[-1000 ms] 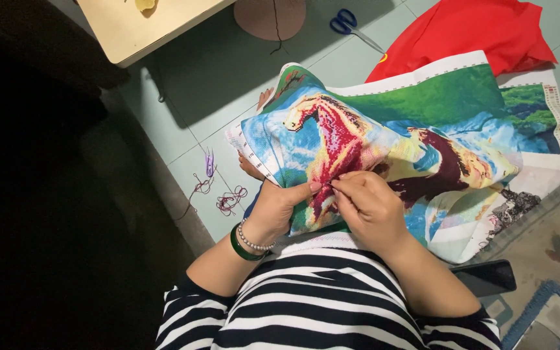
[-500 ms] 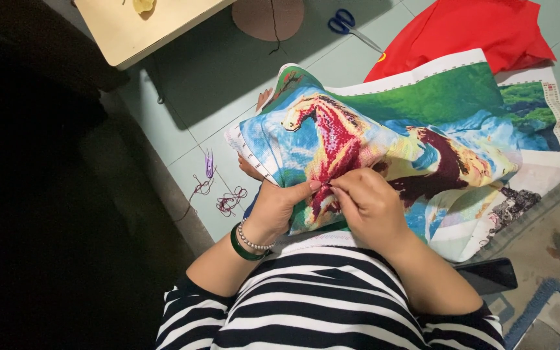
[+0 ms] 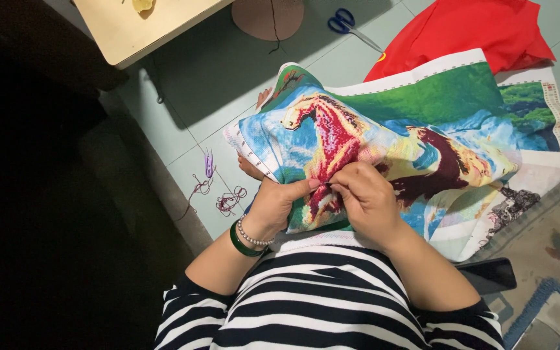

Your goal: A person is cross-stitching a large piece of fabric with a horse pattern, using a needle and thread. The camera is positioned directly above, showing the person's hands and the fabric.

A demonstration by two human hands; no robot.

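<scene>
Cross-stitch canvas: large, bunched over the person's lap, spilling onto the tiled floor. Stitched horses in red, pink and dark brown on blue and green ground; white unstitched border with printed edge marks.

Around the canvas: red cloth just beyond its far edge, partly under it. Blue-handled scissors on the tiles beyond the canvas. Loose purple thread scraps on the floor beside its left edge. Dark phone near its lower right corner.

Left hand, with green bangle and bead bracelet at the wrist, grips a fold of canvas, thumb pressed on top. Right hand touches it, fingertips pinched together on the red stitching; needle too small to tell.
</scene>
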